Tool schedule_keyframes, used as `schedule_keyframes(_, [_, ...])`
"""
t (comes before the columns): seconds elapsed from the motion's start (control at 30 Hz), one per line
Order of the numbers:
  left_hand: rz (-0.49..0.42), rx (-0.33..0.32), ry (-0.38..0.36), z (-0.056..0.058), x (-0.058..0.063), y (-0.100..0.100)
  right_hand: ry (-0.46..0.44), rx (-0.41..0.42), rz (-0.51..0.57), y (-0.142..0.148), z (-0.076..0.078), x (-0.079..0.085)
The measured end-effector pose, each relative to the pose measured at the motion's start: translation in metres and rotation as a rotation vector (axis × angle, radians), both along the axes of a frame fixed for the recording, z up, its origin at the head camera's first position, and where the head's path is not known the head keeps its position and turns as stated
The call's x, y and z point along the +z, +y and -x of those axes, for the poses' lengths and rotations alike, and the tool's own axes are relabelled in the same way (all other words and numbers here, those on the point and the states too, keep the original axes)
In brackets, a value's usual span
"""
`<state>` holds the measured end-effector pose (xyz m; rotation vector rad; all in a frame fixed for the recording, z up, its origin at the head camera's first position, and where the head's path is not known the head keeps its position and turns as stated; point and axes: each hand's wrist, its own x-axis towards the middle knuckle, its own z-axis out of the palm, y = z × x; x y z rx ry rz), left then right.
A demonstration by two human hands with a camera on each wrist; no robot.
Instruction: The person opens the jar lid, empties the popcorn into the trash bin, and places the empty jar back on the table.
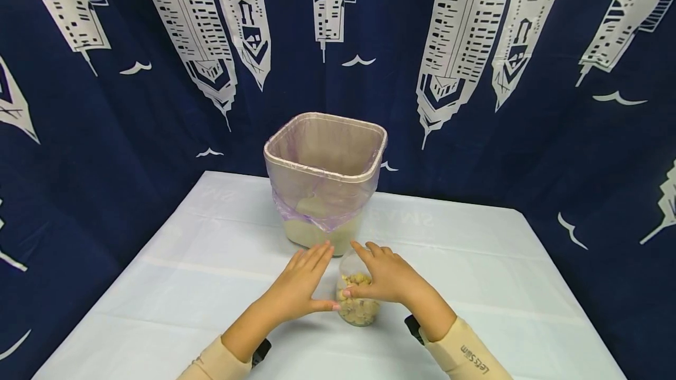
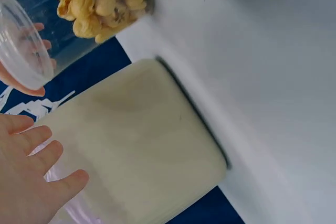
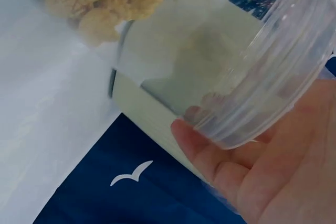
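Left hand (image 1: 296,287): spread, beside jar (image 1: 360,313);
Right hand (image 1: 389,276): spread at jar, contact unclear;
Jar: set down, we judge; steps left unclear

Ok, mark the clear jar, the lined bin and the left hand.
Clear jar (image 1: 359,311): head view, on its filled lower part.
Lined bin (image 2: 134,129): left wrist view, on its bare outer wall.
Left hand (image 1: 297,288): head view, on its back.

Outspread hands (image 1: 298,287) flank a clear jar (image 1: 349,265) of yellowish pieces (image 1: 360,311) before a lined bin (image 1: 307,233) on a white table (image 1: 475,263).
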<state>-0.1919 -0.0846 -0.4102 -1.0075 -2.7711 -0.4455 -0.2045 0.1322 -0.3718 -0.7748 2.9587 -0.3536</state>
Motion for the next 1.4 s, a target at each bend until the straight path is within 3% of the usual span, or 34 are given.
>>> schedule_keyframes(0.3, [0.016,0.008,-0.055,-0.005,-0.012,0.008,0.093,-0.013,0.009,-0.003,-0.001,0.001])
schedule_keyframes(0.47, [-0.021,0.009,-0.007,-0.005,-0.015,0.011,0.121,-0.028,0.113,0.0,-0.005,0.006])
schedule_keyframes(0.6, [-0.101,0.026,0.014,-0.005,-0.017,0.016,0.134,-0.049,0.211,0.003,-0.007,0.007])
schedule_keyframes(0.77, [-0.234,0.077,0.114,-0.005,-0.017,0.029,0.192,-0.067,0.325,0.005,-0.01,0.004])
schedule_keyframes(0.93, [-0.304,0.139,0.243,-0.005,-0.017,0.039,0.193,-0.109,0.42,0.004,-0.015,0.002])
schedule_keyframes(1.17, [-0.299,0.168,0.304,-0.004,-0.011,0.04,0.169,-0.121,0.484,0.005,-0.018,-0.001])
schedule_keyframes(1.4, [-0.261,0.145,0.367,-0.003,-0.008,0.035,0.17,-0.044,0.524,0.007,-0.018,-0.008])
